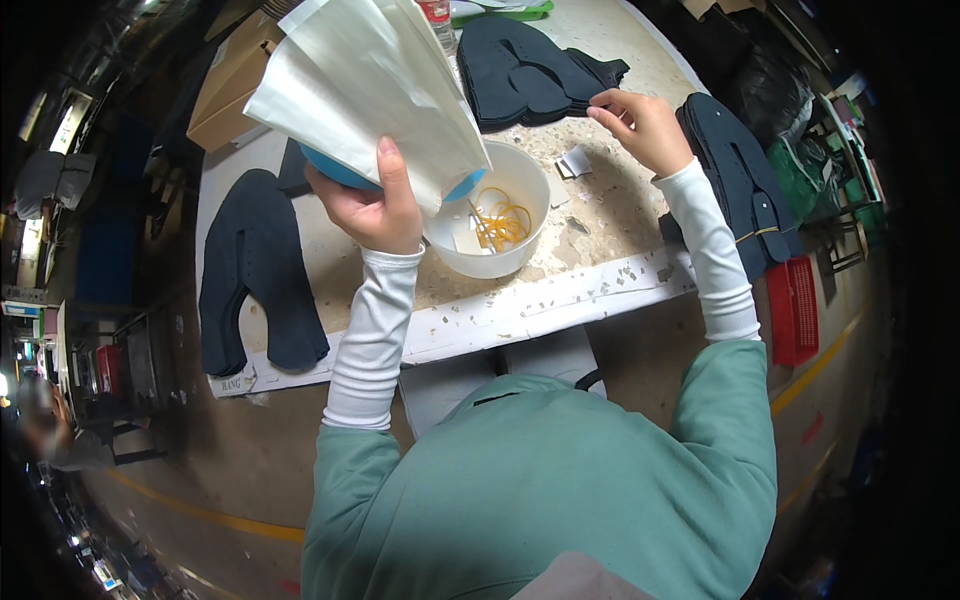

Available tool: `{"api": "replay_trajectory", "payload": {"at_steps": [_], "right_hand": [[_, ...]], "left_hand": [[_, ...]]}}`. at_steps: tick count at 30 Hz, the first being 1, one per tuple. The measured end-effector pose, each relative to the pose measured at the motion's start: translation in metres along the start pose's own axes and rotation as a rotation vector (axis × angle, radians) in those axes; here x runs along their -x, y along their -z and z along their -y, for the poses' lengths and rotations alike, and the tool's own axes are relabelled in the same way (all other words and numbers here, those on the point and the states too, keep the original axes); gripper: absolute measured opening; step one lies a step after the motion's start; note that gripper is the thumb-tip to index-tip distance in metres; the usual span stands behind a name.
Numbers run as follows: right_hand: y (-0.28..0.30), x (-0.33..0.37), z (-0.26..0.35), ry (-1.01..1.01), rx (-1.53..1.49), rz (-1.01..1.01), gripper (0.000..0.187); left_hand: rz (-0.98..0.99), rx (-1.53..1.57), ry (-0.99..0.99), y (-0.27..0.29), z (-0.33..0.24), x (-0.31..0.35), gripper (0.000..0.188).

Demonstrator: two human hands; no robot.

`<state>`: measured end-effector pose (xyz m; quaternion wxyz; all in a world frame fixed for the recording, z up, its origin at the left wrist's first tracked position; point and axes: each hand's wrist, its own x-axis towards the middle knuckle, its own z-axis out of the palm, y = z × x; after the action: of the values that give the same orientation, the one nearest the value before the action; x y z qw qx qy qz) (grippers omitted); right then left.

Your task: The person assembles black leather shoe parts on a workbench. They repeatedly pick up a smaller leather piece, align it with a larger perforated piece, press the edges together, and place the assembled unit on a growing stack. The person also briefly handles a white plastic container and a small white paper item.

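Observation:
My left hand (372, 208) is raised over the table's left half, its thumb pressed on a bundle of white sheets (375, 95). A blue thing (335, 170) shows under the sheets; its full shape is hidden. Farther right, my right hand (648, 130) has thumb and forefinger pinched at the near right edge of a stack of dark cut pieces (520, 75) with slots in them. Below the sheets stands a whitish plastic tub (490, 262), partly covered by them. Yellow rubber bands (505, 222) and pale scraps lie in it.
Another dark stack (262, 265) lies at the table's left edge. A banded one (735, 180) is at the right, above a red basket (793, 310). A cardboard box (232, 90) and a bottle (437, 15) stand at the back. Small white scraps (573, 162) lie beside the tub.

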<state>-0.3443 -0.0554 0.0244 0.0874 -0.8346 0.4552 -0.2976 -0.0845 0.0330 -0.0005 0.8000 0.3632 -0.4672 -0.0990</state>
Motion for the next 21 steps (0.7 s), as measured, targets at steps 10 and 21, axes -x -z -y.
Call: {"api": "replay_trajectory", "payload": {"at_steps": [10, 21], "right_hand": [[-0.061, -0.014, 0.103, 0.564, 0.072, 0.949, 0.017], [-0.053, -0.029, 0.103, 0.718, -0.082, 0.75, 0.016]], "left_hand": [[0.044, -0.163, -0.09, 0.006, 0.003, 0.005, 0.048], [-0.06, -0.149, -0.035, 0.01, 0.015, -0.002, 0.048]]}}
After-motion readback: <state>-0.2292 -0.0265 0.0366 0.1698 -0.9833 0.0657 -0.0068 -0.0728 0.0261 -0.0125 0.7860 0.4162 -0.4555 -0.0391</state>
